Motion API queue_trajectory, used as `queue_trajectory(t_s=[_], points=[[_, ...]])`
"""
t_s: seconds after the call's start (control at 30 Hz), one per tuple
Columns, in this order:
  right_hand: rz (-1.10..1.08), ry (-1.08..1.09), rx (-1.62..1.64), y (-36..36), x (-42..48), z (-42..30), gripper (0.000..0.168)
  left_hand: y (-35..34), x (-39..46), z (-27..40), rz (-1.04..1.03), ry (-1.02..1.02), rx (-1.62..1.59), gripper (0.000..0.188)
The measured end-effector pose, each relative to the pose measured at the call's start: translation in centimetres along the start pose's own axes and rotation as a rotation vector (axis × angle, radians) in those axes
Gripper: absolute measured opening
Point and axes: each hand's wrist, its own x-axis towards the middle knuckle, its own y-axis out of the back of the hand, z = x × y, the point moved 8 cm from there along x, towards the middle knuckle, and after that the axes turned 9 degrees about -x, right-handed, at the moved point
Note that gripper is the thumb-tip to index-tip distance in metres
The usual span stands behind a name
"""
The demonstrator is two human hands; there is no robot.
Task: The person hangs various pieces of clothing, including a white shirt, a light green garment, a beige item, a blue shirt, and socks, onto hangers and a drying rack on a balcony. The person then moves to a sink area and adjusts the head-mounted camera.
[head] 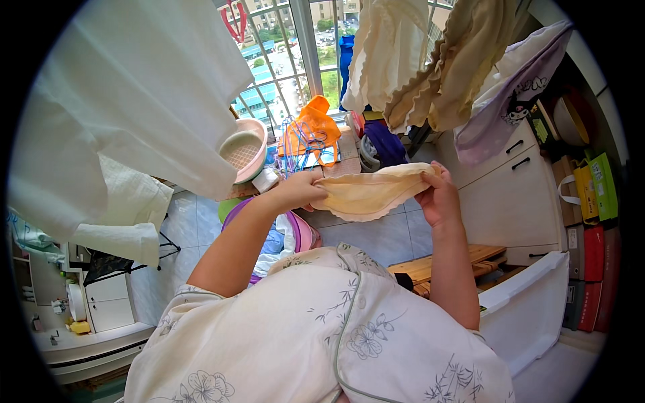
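Observation:
A pale yellow cloth [370, 191] with a wavy edge is stretched between my two hands at about chest height. My left hand [300, 191] pinches its left end, and my right hand [437, 194] grips the other end. The cloth's lower edge sags over the tiled floor. Below my left forearm stands a purple-rimmed pink tub [305, 234] with white and blue laundry [276, 242] in it, partly hidden by my arm and shirt. Above my right hand hang cream, wavy-edged cloths [443, 75] and a lilac towel [496, 126] with a cartoon figure.
White sheets [136, 85] hang at the left. By the barred window [272, 55] are a pink basin [259, 143], an orange bag [315, 123] and a tangle of blue and purple hangers [302, 146]. A wooden slatted piece [428, 264], a cabinet [509, 206] and stacked boxes [592, 252] stand right.

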Motion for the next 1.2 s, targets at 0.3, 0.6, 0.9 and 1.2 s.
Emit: queue_trajectory(t_s=[0.3, 0.6, 0.9, 1.2], points=[[0.263, 0.686, -1.316, 0.9, -1.5, -5.0, 0.027, 6.7, -0.8, -0.9, 0.378, -0.018, 0.304, 0.022], [-0.044, 0.071, -0.903, 1.2, 0.1, -1.7, 0.014, 7.0, -0.7, -1.0, 0.455, -0.049, 0.048, 0.02], [-0.396, 0.298, -0.982, -0.3, -1.5, -1.9, 0.019, 9.9, 0.8, -4.5, 0.482, 0.023, -0.506, 0.019], [-0.393, 1.181, -1.115, -11.4, -11.2, -9.8, 0.008, -4.4, -3.1, 9.8, -0.361, -0.569, 0.207, 0.061]])
